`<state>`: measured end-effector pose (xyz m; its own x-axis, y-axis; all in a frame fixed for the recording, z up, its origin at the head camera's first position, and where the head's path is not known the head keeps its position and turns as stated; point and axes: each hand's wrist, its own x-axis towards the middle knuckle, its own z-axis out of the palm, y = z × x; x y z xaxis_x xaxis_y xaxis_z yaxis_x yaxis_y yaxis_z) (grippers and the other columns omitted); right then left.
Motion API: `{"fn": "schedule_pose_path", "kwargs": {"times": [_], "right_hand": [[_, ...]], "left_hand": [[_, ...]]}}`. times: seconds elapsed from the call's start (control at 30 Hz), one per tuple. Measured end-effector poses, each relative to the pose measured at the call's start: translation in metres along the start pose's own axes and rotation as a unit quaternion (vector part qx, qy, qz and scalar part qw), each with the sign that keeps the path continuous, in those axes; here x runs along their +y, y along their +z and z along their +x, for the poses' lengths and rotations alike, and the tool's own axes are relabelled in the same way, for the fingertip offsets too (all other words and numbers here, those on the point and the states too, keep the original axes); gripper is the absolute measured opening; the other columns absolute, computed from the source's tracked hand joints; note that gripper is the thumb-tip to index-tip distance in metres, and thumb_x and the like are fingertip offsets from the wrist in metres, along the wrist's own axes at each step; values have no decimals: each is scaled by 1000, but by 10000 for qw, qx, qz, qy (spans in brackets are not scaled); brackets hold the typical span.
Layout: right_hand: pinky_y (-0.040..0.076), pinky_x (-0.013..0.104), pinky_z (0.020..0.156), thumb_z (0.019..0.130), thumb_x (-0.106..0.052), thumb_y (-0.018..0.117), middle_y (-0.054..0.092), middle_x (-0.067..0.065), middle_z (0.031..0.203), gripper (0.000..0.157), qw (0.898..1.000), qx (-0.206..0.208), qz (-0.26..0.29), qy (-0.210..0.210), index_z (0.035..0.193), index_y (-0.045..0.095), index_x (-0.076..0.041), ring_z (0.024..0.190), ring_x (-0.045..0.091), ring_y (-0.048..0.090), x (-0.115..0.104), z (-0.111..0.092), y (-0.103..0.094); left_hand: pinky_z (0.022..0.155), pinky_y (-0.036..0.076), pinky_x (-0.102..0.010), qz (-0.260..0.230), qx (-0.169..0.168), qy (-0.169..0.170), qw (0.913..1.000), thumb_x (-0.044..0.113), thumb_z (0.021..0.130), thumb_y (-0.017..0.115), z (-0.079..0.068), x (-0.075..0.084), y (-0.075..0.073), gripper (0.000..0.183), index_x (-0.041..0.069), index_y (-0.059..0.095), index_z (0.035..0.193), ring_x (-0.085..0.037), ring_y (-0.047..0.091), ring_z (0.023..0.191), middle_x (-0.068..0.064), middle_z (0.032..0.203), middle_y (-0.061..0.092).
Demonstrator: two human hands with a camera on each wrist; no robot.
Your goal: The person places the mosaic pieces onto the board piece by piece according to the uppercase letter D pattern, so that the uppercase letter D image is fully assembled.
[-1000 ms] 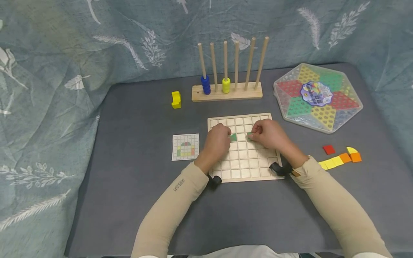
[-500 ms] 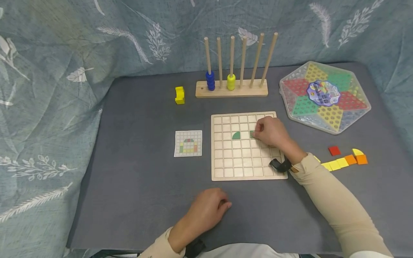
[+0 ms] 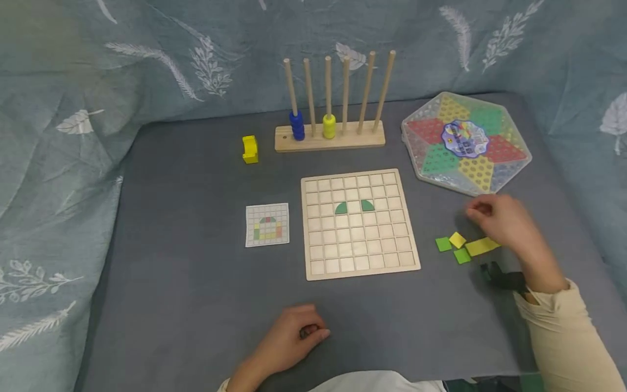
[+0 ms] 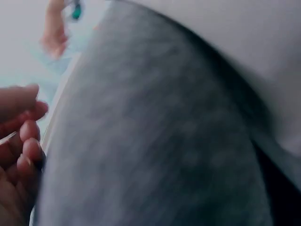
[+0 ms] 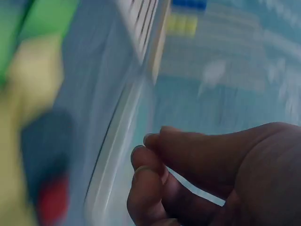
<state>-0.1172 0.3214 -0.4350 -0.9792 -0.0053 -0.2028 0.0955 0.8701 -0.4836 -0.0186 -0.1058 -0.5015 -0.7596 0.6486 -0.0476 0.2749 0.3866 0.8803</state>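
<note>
My right hand [image 3: 509, 223] hovers over the loose tiles at the right, its fingers loosely curled. In the right wrist view the thumb and fingertips come close together with nothing visible between them. Below it lie two green square tiles [image 3: 443, 244], a small yellow tile [image 3: 458, 239] and a row of yellow tiles [image 3: 481, 246]; a blurred red tile [image 5: 53, 200] shows in the right wrist view. Two green quarter-circle tiles [image 3: 340, 208] sit in cells of the wooden grid board [image 3: 311, 272], one column apart. Near the front edge rests my left hand [image 3: 289, 337], loosely curled and holding nothing.
A printed pattern card [image 3: 251, 239] lies left of the board. Behind stand a peg rack [image 3: 333, 144] with blue and yellow beads and a yellow block [image 3: 250, 149]. A hexagonal Chinese checkers box [image 3: 411, 158] occupies the back right.
My left hand has drawn back from the board to the front edge. My right hand has let go of the right green quarter-circle tile and moved right, over the loose tiles.
</note>
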Motion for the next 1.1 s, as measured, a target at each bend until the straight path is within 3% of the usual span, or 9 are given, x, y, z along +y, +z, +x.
{"fn": "schedule_pose_path", "kwargs": {"times": [0.13,0.27,0.37,0.63,0.83,1.1], "right_hand": [[42,32,57,94,-16,60,65,22,88,28,9991,-209,-14,359,107,63,9,72,22,57,31,-8,-11],[42,31,57,92,-20,64,64,23,93,35,9984,-328,-131,437,113,61,8,76,28,58,42,-10,-11],[41,32,60,89,-20,67,63,24,96,38,9982,-360,-239,410,115,60,7,79,31,59,44,-9,-9],[41,34,63,85,-15,70,64,24,96,37,9977,-391,-399,372,115,60,5,81,34,59,47,-10,-12],[41,36,64,81,-12,71,65,22,89,30,9981,-175,-545,227,107,64,4,80,34,58,52,-14,-12],[38,32,61,80,-11,72,62,21,86,30,9972,-111,-648,360,103,63,6,74,31,55,63,-21,-18]], "left_hand": [[58,45,-21,-1306,221,260,9908,13,92,65,-8,-12,-13,8,11,70,86,-1,48,64,-1,71,57],[59,46,-26,-2608,281,520,9636,-6,90,59,-6,-22,-20,6,-5,65,89,-4,49,68,-16,75,54],[59,46,-28,-3140,213,595,9473,-11,90,56,-4,-26,-21,4,-12,60,89,-3,49,70,-21,76,50],[60,45,-27,-3326,178,675,9405,-11,90,56,2,-29,-19,5,-14,59,88,-2,49,72,-11,78,54],[60,45,-23,-3259,148,543,9437,-9,90,58,7,-30,-15,5,-12,61,88,1,49,72,6,83,57],[59,44,-21,-3083,34,433,9503,-6,89,60,17,-31,-10,5,-9,63,87,1,48,69,7,82,58]]}}
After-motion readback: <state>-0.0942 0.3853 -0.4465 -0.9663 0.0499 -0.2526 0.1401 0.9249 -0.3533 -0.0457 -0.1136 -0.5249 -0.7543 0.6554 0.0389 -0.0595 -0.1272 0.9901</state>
